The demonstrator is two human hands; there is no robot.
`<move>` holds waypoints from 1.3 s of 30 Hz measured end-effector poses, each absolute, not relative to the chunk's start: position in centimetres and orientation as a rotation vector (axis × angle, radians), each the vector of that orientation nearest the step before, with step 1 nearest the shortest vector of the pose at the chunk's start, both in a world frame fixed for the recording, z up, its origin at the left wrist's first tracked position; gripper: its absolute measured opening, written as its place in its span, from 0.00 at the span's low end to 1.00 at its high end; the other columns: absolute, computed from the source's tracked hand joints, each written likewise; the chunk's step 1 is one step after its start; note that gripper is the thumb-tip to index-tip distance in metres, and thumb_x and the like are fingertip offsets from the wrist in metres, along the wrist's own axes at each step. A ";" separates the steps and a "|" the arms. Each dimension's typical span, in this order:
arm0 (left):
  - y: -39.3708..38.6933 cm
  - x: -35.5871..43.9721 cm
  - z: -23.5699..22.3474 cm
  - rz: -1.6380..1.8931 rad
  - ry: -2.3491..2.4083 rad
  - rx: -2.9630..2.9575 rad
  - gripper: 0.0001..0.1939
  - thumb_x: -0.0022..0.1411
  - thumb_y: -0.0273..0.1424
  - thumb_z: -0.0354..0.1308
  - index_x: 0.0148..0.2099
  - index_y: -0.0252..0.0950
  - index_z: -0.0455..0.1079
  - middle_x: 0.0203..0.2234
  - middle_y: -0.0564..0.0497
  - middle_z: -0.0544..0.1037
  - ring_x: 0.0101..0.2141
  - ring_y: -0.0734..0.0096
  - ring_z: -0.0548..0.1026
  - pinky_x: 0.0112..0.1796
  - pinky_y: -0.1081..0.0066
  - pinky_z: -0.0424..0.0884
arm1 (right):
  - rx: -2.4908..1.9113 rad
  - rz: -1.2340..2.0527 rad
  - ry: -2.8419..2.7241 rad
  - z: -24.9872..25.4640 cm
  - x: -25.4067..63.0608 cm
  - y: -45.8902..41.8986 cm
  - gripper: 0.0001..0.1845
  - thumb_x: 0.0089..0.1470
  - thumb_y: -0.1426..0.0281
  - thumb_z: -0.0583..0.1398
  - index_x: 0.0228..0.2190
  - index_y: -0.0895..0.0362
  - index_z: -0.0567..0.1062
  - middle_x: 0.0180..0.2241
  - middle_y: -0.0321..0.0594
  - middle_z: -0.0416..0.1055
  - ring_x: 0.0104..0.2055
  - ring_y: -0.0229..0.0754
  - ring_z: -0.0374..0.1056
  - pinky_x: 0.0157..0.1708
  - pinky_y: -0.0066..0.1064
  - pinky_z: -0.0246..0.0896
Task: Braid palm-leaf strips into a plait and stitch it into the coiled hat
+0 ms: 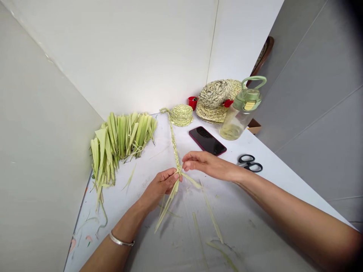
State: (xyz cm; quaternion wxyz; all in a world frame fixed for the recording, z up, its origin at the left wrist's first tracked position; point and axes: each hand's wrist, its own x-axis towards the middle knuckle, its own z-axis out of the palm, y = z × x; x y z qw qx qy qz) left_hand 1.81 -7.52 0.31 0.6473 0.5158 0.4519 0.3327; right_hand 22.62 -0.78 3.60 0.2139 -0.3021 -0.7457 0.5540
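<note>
A braid of pale green corn husk (174,145) runs from a small coil of braid (182,115) at the back down to my hands. My left hand (162,185) pinches the braid's near end between thumb and fingers. Loose husk strands (167,208) hang below that grip, and one strand (192,180) splays out to the right. My right hand (206,165) hovers just right of the braid, its fingers stretched out and holding nothing that shows. Whether its fingertips touch the braid is unclear.
At the left lies a pile of green husks (121,136). To the right are a phone (207,140), black-handled scissors (250,163) and a water bottle (235,120). Woven husk pieces (217,98) and a red cup (193,102) stand by the wall. Loose strips (213,217) lie in front.
</note>
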 end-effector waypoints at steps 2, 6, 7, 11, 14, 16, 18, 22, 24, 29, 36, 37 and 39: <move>-7.6 1.9 0.5 0.763 1.028 1.172 0.21 0.64 0.50 0.55 0.34 0.36 0.65 0.19 0.62 0.49 0.21 0.77 0.43 0.24 0.72 0.42 | -0.759 1.739 -2.019 3.3 22.5 -1.2 0.15 0.60 0.60 0.58 0.41 0.59 0.70 0.37 0.42 0.74 0.44 0.43 0.70 0.45 0.35 0.63; -7.5 1.9 0.3 0.739 1.060 1.213 0.22 0.64 0.52 0.54 0.33 0.36 0.64 0.18 0.62 0.48 0.21 0.77 0.42 0.23 0.72 0.42 | -0.834 1.927 -1.847 3.0 21.7 -2.6 0.12 0.59 0.62 0.59 0.38 0.58 0.69 0.33 0.36 0.70 0.33 0.36 0.66 0.36 0.30 0.63; -7.5 1.9 0.2 0.732 1.069 1.225 0.22 0.64 0.52 0.53 0.33 0.37 0.64 0.18 0.63 0.47 0.21 0.77 0.42 0.23 0.73 0.42 | -0.881 1.905 -1.837 3.0 21.5 -2.9 0.11 0.58 0.63 0.60 0.37 0.57 0.69 0.33 0.35 0.69 0.31 0.35 0.63 0.32 0.28 0.61; -7.4 1.9 0.0 0.701 1.112 1.297 0.21 0.65 0.51 0.52 0.34 0.37 0.65 0.17 0.62 0.47 0.20 0.76 0.44 0.23 0.73 0.43 | -0.980 1.795 -1.776 2.5 20.8 -3.6 0.07 0.57 0.66 0.59 0.31 0.57 0.68 0.29 0.34 0.67 0.25 0.32 0.55 0.23 0.24 0.51; -7.5 2.0 0.3 0.676 1.176 1.407 0.21 0.66 0.49 0.51 0.34 0.36 0.67 0.19 0.61 0.51 0.21 0.75 0.48 0.24 0.73 0.45 | -1.023 1.723 -1.711 1.7 20.3 -3.9 0.06 0.56 0.68 0.57 0.29 0.58 0.68 0.26 0.33 0.67 0.21 0.31 0.50 0.21 0.26 0.45; -7.7 1.9 0.8 0.621 1.251 1.569 0.20 0.68 0.47 0.48 0.33 0.37 0.67 0.20 0.59 0.55 0.23 0.74 0.52 0.26 0.73 0.48 | -1.042 1.683 -1.689 1.1 20.0 -4.0 0.06 0.54 0.69 0.57 0.28 0.58 0.70 0.25 0.33 0.68 0.21 0.31 0.51 0.22 0.26 0.46; -8.0 1.8 1.5 0.543 1.329 1.738 0.18 0.70 0.43 0.45 0.32 0.38 0.64 0.22 0.57 0.60 0.25 0.71 0.56 0.28 0.72 0.50 | -1.055 1.647 -1.679 0.6 19.9 -4.0 0.05 0.53 0.70 0.58 0.27 0.58 0.71 0.24 0.33 0.69 0.23 0.32 0.55 0.24 0.27 0.47; -8.5 1.4 3.2 0.318 1.555 1.989 0.14 0.70 0.36 0.44 0.30 0.40 0.57 0.21 0.56 0.63 0.23 0.69 0.57 0.28 0.69 0.48 | -1.062 1.611 -1.665 0.2 19.8 -3.9 0.03 0.49 0.72 0.60 0.25 0.58 0.72 0.22 0.33 0.70 0.25 0.35 0.60 0.28 0.27 0.51; -8.8 1.5 4.0 0.198 1.629 2.049 0.15 0.70 0.35 0.43 0.29 0.41 0.57 0.19 0.56 0.63 0.21 0.68 0.57 0.28 0.69 0.47 | -1.054 1.617 -1.646 0.2 19.8 -3.9 0.03 0.48 0.72 0.60 0.25 0.58 0.73 0.22 0.34 0.72 0.26 0.36 0.63 0.29 0.28 0.53; -9.6 2.8 4.8 0.157 1.616 2.049 0.15 0.70 0.33 0.43 0.29 0.40 0.62 0.20 0.52 0.69 0.22 0.65 0.65 0.28 0.69 0.50 | -1.018 1.651 -1.553 0.3 19.3 -4.3 0.02 0.48 0.71 0.60 0.26 0.57 0.73 0.24 0.36 0.76 0.29 0.39 0.70 0.32 0.29 0.60; -10.0 4.5 3.8 0.137 1.639 1.946 0.15 0.70 0.31 0.43 0.29 0.41 0.60 0.15 0.53 0.70 0.18 0.65 0.67 0.28 0.68 0.52 | -1.008 1.638 -1.475 -0.2 19.2 -4.6 0.03 0.47 0.70 0.60 0.25 0.56 0.72 0.22 0.33 0.73 0.26 0.37 0.67 0.29 0.28 0.58; -10.0 4.6 3.7 0.133 1.635 1.951 0.15 0.70 0.31 0.43 0.28 0.41 0.59 0.15 0.54 0.70 0.18 0.65 0.68 0.28 0.68 0.53 | -1.007 1.635 -1.472 -0.3 19.3 -4.6 0.03 0.48 0.70 0.61 0.25 0.56 0.72 0.23 0.32 0.72 0.26 0.37 0.66 0.29 0.28 0.58; -10.2 4.7 3.5 0.134 1.630 1.959 0.15 0.71 0.31 0.43 0.28 0.41 0.59 0.15 0.54 0.70 0.18 0.65 0.68 0.28 0.68 0.53 | -0.998 1.629 -1.471 -0.2 19.4 -4.7 0.04 0.49 0.69 0.61 0.25 0.57 0.73 0.22 0.32 0.71 0.26 0.37 0.65 0.29 0.28 0.57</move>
